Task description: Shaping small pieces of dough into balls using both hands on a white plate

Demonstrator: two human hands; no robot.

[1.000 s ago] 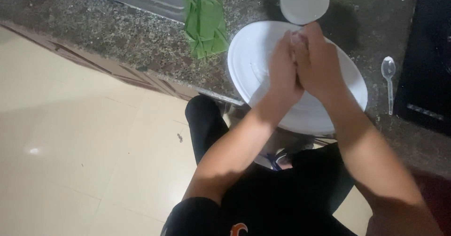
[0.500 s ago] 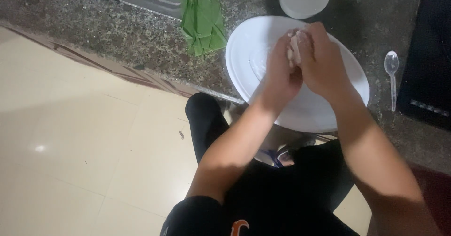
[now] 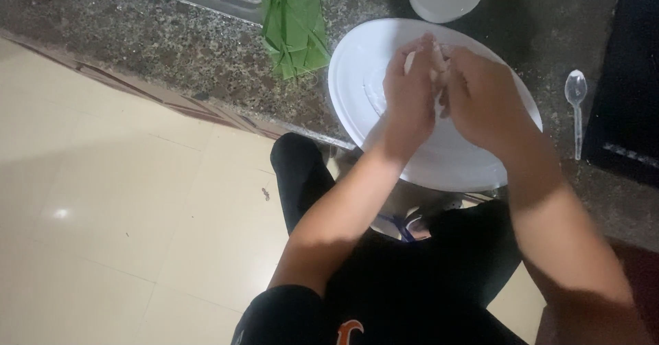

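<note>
Speckled stone surface (image 3: 171, 50) carries a white plate (image 3: 357, 77). Above it, left hand (image 3: 410, 101) and right hand (image 3: 484, 101) press closed around a pale lump (image 3: 436, 62).

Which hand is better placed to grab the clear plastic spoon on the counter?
Right, probably. The right hand is on the side of the clear plastic spoon, which lies just past the large white round plate's right rim. The left hand would have to cross over. Both hands are pressed around a small pale lump.

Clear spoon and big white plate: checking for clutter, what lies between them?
Only bare speckled countertop lies between spoon and plate, in the head view.
</note>
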